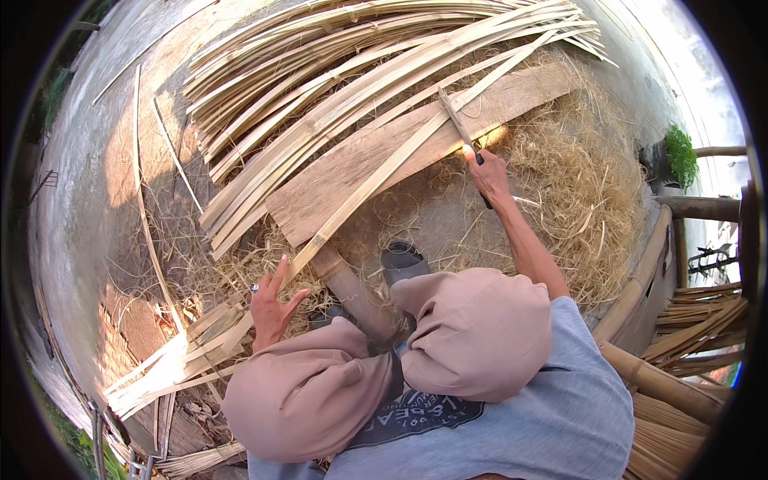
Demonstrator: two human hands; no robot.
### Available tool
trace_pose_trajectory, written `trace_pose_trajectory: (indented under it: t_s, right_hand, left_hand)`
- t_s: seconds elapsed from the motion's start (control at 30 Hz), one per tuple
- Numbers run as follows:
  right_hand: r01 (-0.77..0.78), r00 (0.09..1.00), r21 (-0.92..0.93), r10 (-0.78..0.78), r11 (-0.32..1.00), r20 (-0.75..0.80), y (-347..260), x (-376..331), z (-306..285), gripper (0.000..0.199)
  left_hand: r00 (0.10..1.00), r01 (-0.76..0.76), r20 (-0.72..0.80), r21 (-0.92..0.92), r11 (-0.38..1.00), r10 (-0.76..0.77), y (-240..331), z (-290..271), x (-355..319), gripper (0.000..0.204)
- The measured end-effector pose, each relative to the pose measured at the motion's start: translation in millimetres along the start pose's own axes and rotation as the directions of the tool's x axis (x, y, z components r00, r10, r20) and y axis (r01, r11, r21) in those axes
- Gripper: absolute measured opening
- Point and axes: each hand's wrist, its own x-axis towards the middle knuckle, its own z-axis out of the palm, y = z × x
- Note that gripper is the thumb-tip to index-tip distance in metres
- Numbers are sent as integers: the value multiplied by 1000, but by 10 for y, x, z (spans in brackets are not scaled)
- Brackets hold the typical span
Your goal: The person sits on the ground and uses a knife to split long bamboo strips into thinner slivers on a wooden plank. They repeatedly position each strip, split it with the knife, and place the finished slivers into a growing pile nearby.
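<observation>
Gripping knife (459, 122) over bamboo strip (376, 180)

An outdoor bamboo-working yard: split bamboo strips (352, 72) piled on bare concrete ground (88, 160), heaps of pale shavings (584, 200), a worn wooden plank (352, 172), bamboo poles (664, 384) alongside

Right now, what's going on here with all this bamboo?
A seated person is working a long pale bamboo strip laid across a flat wooden plank. The right hand holds a dark-handled blade against the strip; the left hand steadies its near end. More split strips and straw-like shavings surround them.
</observation>
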Motion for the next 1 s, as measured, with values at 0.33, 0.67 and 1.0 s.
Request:
trace_pose_trajectory:
  t_s: [0.33,0.67,1.0]
  right_hand:
    - [316,869,162,-354,935,344,-916,-1294,373,54]
    - [243,944,120,-263,963,198,-457,-767,304,58]
    - [-43,999,105,43,994,4,273,-143,68,62]
  left_hand:
    - [973,188,-133,-3,982,-187,237,354,296,56]
    - [947,320,2,-41,946,-321,68,137,85,61]
    - [849,523,241,-251,814,-471,-658,84,-513,49]
